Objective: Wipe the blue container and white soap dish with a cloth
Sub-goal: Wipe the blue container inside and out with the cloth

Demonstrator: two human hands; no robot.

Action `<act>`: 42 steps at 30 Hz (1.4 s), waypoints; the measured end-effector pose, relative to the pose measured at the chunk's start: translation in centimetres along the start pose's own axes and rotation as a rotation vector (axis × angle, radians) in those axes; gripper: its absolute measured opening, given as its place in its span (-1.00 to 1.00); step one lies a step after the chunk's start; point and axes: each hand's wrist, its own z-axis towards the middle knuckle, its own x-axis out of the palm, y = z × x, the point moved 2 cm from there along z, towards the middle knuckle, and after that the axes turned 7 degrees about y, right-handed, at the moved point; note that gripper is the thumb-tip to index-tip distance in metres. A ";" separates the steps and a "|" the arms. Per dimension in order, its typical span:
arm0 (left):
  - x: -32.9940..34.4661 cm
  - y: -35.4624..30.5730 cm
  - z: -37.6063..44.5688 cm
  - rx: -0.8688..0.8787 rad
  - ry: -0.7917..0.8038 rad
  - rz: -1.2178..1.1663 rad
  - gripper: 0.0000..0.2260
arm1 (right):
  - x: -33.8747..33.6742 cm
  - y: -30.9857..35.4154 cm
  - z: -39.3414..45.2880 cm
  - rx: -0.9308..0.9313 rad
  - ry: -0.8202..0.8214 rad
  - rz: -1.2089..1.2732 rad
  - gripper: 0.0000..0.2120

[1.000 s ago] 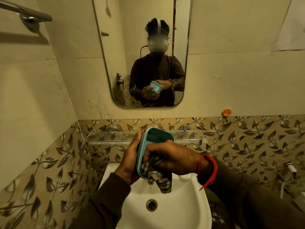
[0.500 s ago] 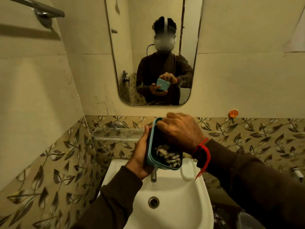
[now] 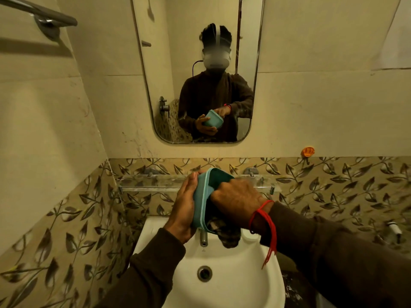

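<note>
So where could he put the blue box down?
The glass shelf looks bare left of the left hand. The white basin around the drain is open. It is crowded by the tap, where the cloth hangs.

Blue container [image 3: 201,201] tipped on its side above the basin, checked cloth [image 3: 224,233] trailing from its mouth

White sink [image 3: 233,292] with tap [image 3: 203,238] at its back edge; glass shelf [image 3: 151,182] above. Mirror [image 3: 178,74] higher; orange hook [image 3: 307,151] right; towel bar [image 3: 40,12] top left.

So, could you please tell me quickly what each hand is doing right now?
Left hand: holds the blue container from outside.
Right hand: inside the container, gripping the cloth.
</note>
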 end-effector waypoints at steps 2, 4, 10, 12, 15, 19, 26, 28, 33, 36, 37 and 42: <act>-0.2 -0.6 0.2 0.033 -0.024 0.020 -0.55 | 0.6 0.7 -0.2 -0.033 0.042 0.079 -0.67; -0.5 -0.7 0.2 0.051 -0.029 0.019 -0.56 | 1.0 0.8 -0.3 -0.047 0.063 0.144 -0.66; -0.9 0.5 0.0 -0.034 -0.028 -0.187 -0.40 | 0.4 0.6 -0.2 -0.086 0.129 0.439 -0.75; -0.7 0.4 -0.2 -0.041 0.009 -0.316 -0.33 | -0.4 0.6 -0.1 -0.027 -0.006 0.707 -0.80; -0.2 -0.2 -0.3 -0.026 0.077 -0.453 -0.34 | -1.3 0.7 0.4 0.129 -0.237 1.053 -0.84; 0.1 -0.5 -0.2 -0.016 0.089 -0.447 -0.40 | -2.1 0.4 0.9 0.175 -0.268 0.932 -0.78; -1.9 -1.1 -0.2 -0.006 -0.002 -0.347 -0.36 | -1.6 2.4 -0.3 -0.054 -0.029 0.733 -0.72; -2.4 -1.5 -0.4 -0.011 -0.005 -0.363 -0.34 | -1.6 2.1 -0.8 -0.167 0.046 0.693 -0.72; -2.5 -1.9 -1.0 -0.039 0.011 -0.283 -0.33 | -0.8 1.0 -1.5 -0.255 0.165 0.190 -0.63; -2.1 -1.2 -1.3 -0.105 0.024 -0.286 -0.33 | -0.4 0.8 -1.2 -0.252 0.047 -0.127 -0.49; -1.9 -1.1 -1.4 -0.124 0.033 -0.279 -0.35 | -0.6 0.3 -0.9 -0.228 -0.005 -0.187 -0.46; -1.1 -1.1 -1.2 -0.108 0.048 -0.253 -0.42 | -2.3 -1.9 -0.2 -0.049 -0.159 -0.278 -0.48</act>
